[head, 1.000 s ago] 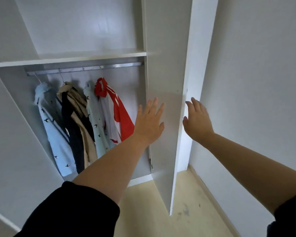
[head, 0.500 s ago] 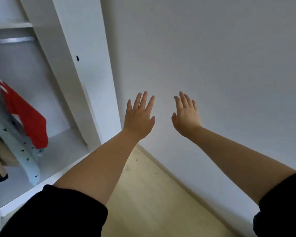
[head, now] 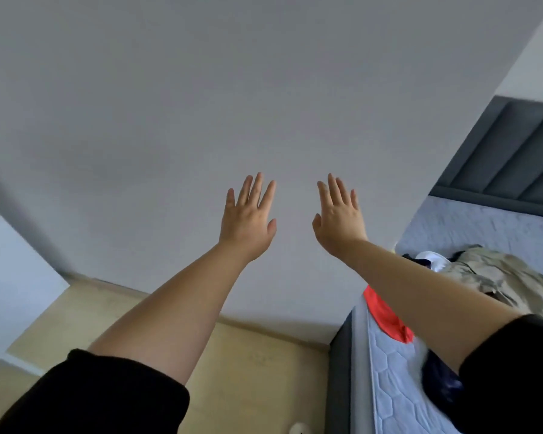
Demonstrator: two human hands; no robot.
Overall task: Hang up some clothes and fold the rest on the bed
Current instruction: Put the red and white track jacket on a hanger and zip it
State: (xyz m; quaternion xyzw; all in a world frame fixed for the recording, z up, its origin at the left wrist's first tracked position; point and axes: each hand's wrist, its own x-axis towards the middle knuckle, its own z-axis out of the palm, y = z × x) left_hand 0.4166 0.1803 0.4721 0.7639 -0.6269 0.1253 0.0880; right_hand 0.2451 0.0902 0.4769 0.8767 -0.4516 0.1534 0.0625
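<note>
View has swung off the wardrobe toward the bed (head: 389, 377). Left hand (head: 248, 220) and right hand (head: 337, 222) both spread flat, empty. Clothes (head: 499, 277) heaped on bed (red one (head: 386, 314) nearest edge), so probably fetching the next piece.

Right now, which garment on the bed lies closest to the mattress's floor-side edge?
The red garment, lying right at that edge of the mattress; the beige garment and the dark navy garment sit further in.
</note>
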